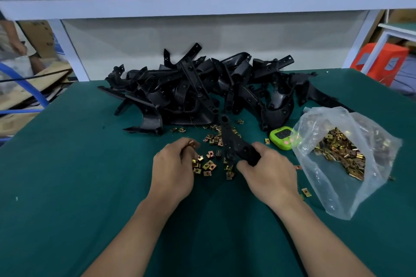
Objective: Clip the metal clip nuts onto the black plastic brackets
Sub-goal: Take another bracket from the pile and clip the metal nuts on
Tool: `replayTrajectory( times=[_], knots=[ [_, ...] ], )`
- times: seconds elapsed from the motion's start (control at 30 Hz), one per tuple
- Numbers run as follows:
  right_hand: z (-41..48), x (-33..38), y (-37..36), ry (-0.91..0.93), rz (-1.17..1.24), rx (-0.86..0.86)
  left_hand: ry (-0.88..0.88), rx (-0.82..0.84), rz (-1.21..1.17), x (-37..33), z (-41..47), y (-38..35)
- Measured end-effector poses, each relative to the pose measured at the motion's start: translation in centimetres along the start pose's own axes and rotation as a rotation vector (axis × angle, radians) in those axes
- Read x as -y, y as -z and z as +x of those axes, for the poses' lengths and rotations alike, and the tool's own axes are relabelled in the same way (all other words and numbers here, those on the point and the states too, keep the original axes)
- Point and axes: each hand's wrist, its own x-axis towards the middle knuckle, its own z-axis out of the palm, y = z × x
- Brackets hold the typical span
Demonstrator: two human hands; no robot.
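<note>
My right hand [267, 173] grips the near end of a long black plastic bracket [229, 139] that points away from me over the green mat. Beside it, my left hand [173, 168] pinches a brass-coloured metal clip nut [191, 143] at its fingertips. Several loose clip nuts [208, 164] lie scattered between the two hands. A big heap of black brackets [202, 87] fills the middle of the table behind them.
A clear plastic bag [342, 157] full of clip nuts lies open at the right. A lime-green timer [281, 137] sits just left of the bag. A white shelf frame [202, 4] rises behind the heap. Another person stands at the far left [13, 40].
</note>
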Motion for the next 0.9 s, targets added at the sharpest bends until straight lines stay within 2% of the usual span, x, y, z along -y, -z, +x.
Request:
replayTrajectory(
  times=[0.3, 0.7, 0.9],
  knots=[
    [-0.2, 0.2, 0.1, -0.006, 0.000, 0.008, -0.054, -0.049, 0.044, -0.9, -0.5, 0.0],
    [-0.3, 0.3, 0.2, -0.003, -0.005, 0.016, 0.057, -0.020, 0.101, -0.5, -0.1, 0.0],
    [-0.6, 0.2, 0.4, -0.007, 0.040, 0.014, 0.088, -0.005, 0.012, -0.3, -0.2, 0.0]
  ],
)
